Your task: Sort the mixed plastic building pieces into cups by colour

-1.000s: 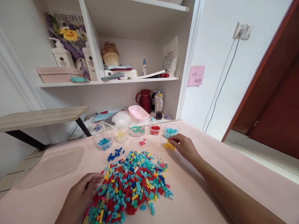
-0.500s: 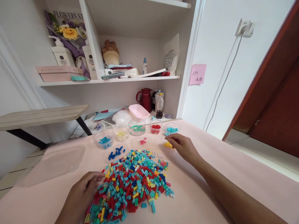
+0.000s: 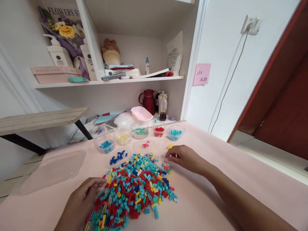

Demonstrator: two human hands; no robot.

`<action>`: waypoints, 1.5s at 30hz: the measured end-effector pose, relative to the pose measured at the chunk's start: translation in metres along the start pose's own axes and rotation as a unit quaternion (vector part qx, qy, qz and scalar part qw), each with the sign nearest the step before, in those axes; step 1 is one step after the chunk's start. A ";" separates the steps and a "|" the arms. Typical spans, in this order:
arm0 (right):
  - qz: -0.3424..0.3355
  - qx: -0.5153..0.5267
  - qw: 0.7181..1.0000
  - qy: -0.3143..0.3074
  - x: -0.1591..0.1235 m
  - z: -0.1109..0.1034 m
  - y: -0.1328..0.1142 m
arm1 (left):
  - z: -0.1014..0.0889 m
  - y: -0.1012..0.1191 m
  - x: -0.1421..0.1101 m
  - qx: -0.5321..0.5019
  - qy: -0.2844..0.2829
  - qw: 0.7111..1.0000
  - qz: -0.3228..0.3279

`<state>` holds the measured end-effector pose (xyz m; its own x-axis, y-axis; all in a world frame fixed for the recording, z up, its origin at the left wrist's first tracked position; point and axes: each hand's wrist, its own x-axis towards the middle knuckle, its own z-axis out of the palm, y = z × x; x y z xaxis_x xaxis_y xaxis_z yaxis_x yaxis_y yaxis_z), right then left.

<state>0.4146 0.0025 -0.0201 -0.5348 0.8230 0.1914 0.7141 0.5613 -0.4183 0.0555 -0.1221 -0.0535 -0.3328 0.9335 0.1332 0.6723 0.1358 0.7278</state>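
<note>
Bricks, small, mixed colours, are heaped mid-table in one loose pile, spread from near left up to the trays. Pile's left edge is touched or nearly touched by the left hand: fingers loosely curled; whether anything is gripped cannot be told. Right hand is held at the pile's far-right edge, fingers bent, thumb and forefinger brought close, just beside a few white bricks; grip on a piece can't be confirmed, fingertips too small to read.

Three flat clear trays are set just beyond the pile. Left: dark blue bricks. Middle: pink bricks. Right: yellow bricks, partly hidden by the right hand.

Five clear tubs are lined up farther back, loaded left to right with blue bricks, pale yellow bricks, green bricks, red bricks, light blue bricks.

Large clear lid is laid at left, apart from the pile. Pink box, red jug and bottle are placed behind the tubs. Pink note is stuck on the wall at right.
</note>
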 end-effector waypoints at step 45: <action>-0.058 0.040 0.991 -0.113 -0.002 0.010 0.004 | 0.000 -0.005 0.001 0.037 -0.016 0.999 0.037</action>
<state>0.4143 0.0022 -0.0308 -0.7058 0.7072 0.0417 0.6087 0.6355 -0.4750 0.0518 -0.1213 -0.0570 -0.2596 0.9520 0.1624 0.7412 0.0885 0.6654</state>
